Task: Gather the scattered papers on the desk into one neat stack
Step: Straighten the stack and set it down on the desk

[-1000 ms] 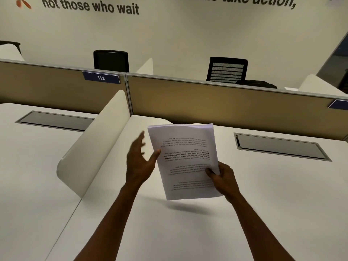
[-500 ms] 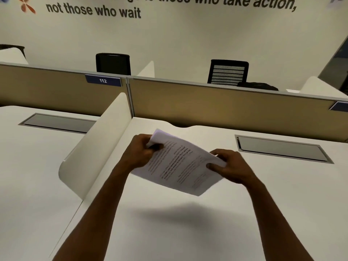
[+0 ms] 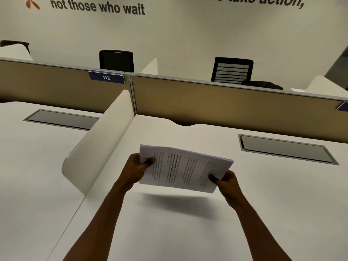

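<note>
Holding the stack of papers [image 3: 185,169] in the air above the middle of the white tabletop [image 3: 263,194], I am gripping it with both hands. My left hand [image 3: 136,171] is pinching the left edge, thumb on top; my right hand [image 3: 225,180] is pinching the near right corner the same way. Half a second ago the sheets were tilting steeply; now they are lying flatter and squarer, their shadow falling on the tabletop below.
</note>
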Motion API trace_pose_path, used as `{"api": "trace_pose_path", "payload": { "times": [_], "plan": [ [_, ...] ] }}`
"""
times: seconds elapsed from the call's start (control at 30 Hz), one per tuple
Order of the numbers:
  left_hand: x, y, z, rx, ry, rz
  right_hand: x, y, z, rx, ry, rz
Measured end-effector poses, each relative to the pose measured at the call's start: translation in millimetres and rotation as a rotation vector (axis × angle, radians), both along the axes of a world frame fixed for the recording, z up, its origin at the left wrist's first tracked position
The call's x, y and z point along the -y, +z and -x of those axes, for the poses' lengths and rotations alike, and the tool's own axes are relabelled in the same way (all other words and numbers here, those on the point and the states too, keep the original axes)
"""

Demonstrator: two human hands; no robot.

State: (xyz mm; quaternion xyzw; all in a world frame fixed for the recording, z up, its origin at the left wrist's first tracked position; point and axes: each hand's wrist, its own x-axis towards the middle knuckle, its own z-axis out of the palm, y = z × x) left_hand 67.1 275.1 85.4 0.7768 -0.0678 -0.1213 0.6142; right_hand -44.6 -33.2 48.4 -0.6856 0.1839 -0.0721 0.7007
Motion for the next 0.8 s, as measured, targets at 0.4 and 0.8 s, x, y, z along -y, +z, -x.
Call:
{"api": "trace_pose_path", "payload": {
  "times": [0.4,0.8],
  "plan": [
    [-7,-48,12,-0.035,0.039,-0.04,-14,-27,2,-0.061,-0.081,0.071],
    [-4,-46,8,-0.022,0.057,0.039,-10,-18,-2,0.009,-0.076,0.124]
  ]
}}
